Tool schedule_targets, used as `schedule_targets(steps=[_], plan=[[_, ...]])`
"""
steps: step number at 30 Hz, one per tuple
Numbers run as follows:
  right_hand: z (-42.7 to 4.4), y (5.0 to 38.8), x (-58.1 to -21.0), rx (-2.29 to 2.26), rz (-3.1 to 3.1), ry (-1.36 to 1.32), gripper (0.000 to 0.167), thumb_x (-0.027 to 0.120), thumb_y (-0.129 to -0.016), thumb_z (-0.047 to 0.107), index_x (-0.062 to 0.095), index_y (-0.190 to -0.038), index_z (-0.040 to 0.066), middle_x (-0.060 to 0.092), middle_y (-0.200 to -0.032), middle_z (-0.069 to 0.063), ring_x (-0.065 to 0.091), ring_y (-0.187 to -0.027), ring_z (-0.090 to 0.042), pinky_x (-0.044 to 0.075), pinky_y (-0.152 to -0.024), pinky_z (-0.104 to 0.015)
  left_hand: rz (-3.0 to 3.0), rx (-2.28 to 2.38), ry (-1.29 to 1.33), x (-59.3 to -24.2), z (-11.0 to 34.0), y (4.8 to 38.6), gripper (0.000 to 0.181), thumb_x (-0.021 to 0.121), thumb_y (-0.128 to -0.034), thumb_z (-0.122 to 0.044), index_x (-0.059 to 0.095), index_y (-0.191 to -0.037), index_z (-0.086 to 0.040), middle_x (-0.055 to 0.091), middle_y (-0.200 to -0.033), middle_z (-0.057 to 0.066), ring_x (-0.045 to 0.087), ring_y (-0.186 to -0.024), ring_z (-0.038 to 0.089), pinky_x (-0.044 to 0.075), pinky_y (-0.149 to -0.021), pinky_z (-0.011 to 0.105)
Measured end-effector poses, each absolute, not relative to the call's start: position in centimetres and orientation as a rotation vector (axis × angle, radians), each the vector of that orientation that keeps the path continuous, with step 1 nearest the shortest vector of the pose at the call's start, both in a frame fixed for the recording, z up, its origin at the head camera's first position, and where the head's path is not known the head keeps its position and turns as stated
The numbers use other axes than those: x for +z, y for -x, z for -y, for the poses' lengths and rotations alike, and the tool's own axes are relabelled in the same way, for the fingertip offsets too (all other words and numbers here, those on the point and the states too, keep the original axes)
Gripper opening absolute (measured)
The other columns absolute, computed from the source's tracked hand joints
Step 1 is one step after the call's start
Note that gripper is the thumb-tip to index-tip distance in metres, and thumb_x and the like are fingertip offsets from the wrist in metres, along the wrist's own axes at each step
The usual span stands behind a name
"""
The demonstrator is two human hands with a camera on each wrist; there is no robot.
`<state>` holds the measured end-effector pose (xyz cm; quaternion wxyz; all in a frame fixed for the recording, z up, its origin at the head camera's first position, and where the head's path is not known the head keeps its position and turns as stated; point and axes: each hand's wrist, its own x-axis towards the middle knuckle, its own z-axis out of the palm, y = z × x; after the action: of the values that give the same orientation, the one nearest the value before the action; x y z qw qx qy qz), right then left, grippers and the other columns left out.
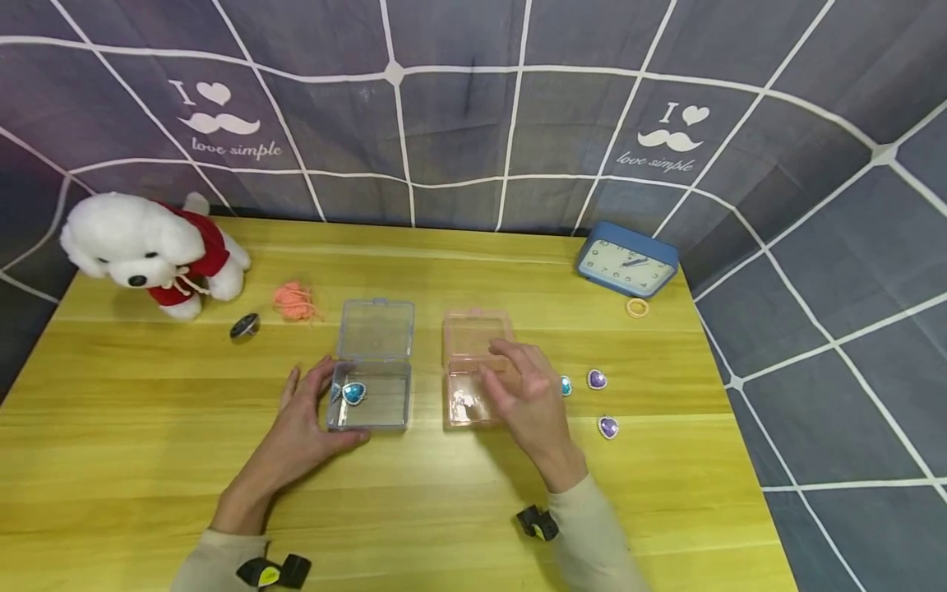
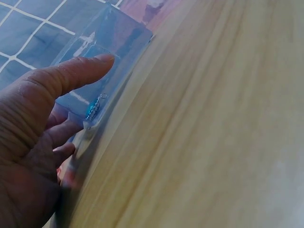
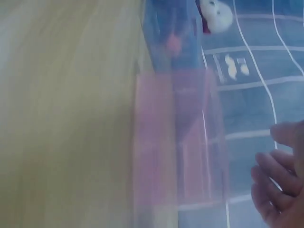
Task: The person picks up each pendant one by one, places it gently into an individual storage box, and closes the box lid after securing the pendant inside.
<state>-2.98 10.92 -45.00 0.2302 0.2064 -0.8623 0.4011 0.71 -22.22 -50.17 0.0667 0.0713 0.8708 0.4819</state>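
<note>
Gripping clear box [image 1: 388,407] by left end: left hand [image 1: 305,419] | right hand [image 1: 531,399] above pink box [image 1: 464,403]; thumb and forefinger apart; seemingly empty | blue gem [image 1: 566,386] just to that hand's right; purple gems [image 1: 597,379] slightly beyond

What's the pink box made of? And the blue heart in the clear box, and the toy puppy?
The pink box: probably hard, glossy plastic; it's see-through and catches bright shine.
The blue heart: shiny, perhaps plastic or glass, since it glints; I can't tell which.
The toy puppy: likely soft plush, because its white surface looks fuzzy. Its matte red top seems cloth.
</note>
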Motion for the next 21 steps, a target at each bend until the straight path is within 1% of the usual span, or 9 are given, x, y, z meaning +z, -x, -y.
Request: schedule_targets(steps=[5, 7, 10, 11, 14, 16, 21], plan=[[-13.9, 2.4, -45.7, 1.15, 2.336, -0.396, 0.027, 0.083, -0.087, 0.0, 0.074, -0.112, -0.005, 0.077, -0.102, -0.017, 0.074, -0.088, -0.029, 0.063, -0.075, -0.043, -2.64, 1.446, -0.229, -50.4, 22.1, -0.6, 0.108, 0.1, -0.0695, -0.028, 0.041, -0.158, -0.009, 0.041, -0.16, 0.032, 0.015, -0.159, 0.049, -0.015, -0.129, 0.055], [-14.8, 2.1, -46.3, 1.142, 2.34, -0.334, 0.026, 0.083, -0.087, 0.0, 0.074, -0.111, -0.005, 0.078, -0.102, -0.017, 0.074, -0.088, -0.03, 0.062, -0.073, -0.044, -2.638, 1.436, -0.221, -50.5, 22.1, -0.7, 0.109, 0.1, -0.0702, -0.03, 0.04, -0.158, -0.009, 0.039, -0.161, 0.034, 0.01, -0.159, 0.05, -0.015, -0.129, 0.056], [-15.9, 1.5, -47.1, 1.126, 2.364, -0.263, 0.027, 0.083, -0.086, -0.001, 0.074, -0.111, -0.005, 0.077, -0.102, -0.018, 0.073, -0.087, -0.033, 0.062, -0.071, -0.047, -2.636, 1.431, -0.218, -50.4, 22.1, -0.7, 0.108, 0.1, -0.0706, -0.032, 0.041, -0.158, -0.01, 0.039, -0.161, 0.033, 0.01, -0.159, 0.05, -0.015, -0.129, 0.056], [-16.2, 1.3, -47.3, 1.119, 2.374, -0.245, 0.027, 0.084, -0.086, -0.001, 0.074, -0.111, -0.006, 0.077, -0.102, -0.018, 0.073, -0.086, -0.034, 0.061, -0.071, -0.048, -2.64, 1.429, -0.221, -50.4, 22.1, -0.8, 0.107, 0.1, -0.0705, -0.032, 0.042, -0.158, -0.011, 0.04, -0.161, 0.033, 0.013, -0.159, 0.05, -0.015, -0.129, 0.056], [-17.0, 0.8, -47.8, 1.105, 2.398, -0.203, 0.031, 0.085, -0.084, -0.002, 0.073, -0.112, -0.007, 0.077, -0.102, -0.021, 0.072, -0.086, -0.037, 0.061, -0.07, -0.05, -2.646, 1.434, -0.231, -50.3, 22.1, -0.8, 0.105, 0.1, -0.0699, -0.031, 0.043, -0.157, -0.012, 0.042, -0.16, 0.032, 0.017, -0.158, 0.05, -0.015, -0.129, 0.054], [-17.5, 0.5, -48.0, 1.097, 2.414, -0.175, 0.033, 0.085, -0.084, -0.002, 0.072, -0.114, -0.008, 0.077, -0.104, -0.022, 0.072, -0.089, -0.037, 0.061, -0.073, -0.052, -2.647, 1.434, -0.236, -50.4, 22.1, -0.7, 0.105, 0.1, -0.0699, -0.032, 0.044, -0.157, -0.012, 0.043, -0.16, 0.032, 0.018, -0.158, 0.05, -0.015, -0.129, 0.054], [-18.9, 0.2, -48.4, 1.07, 2.453, -0.123, 0.04, 0.088, -0.082, -0.001, 0.071, -0.117, -0.008, 0.076, -0.107, -0.023, 0.072, -0.098, -0.039, 0.061, -0.076, -0.054, -2.64, 1.445, -0.242, -50.3, 22.1, -0.7, 0.104, 0.1, -0.0708, -0.032, 0.044, -0.157, -0.013, 0.042, -0.16, 0.032, 0.016, -0.158, 0.05, -0.015, -0.129, 0.055]])
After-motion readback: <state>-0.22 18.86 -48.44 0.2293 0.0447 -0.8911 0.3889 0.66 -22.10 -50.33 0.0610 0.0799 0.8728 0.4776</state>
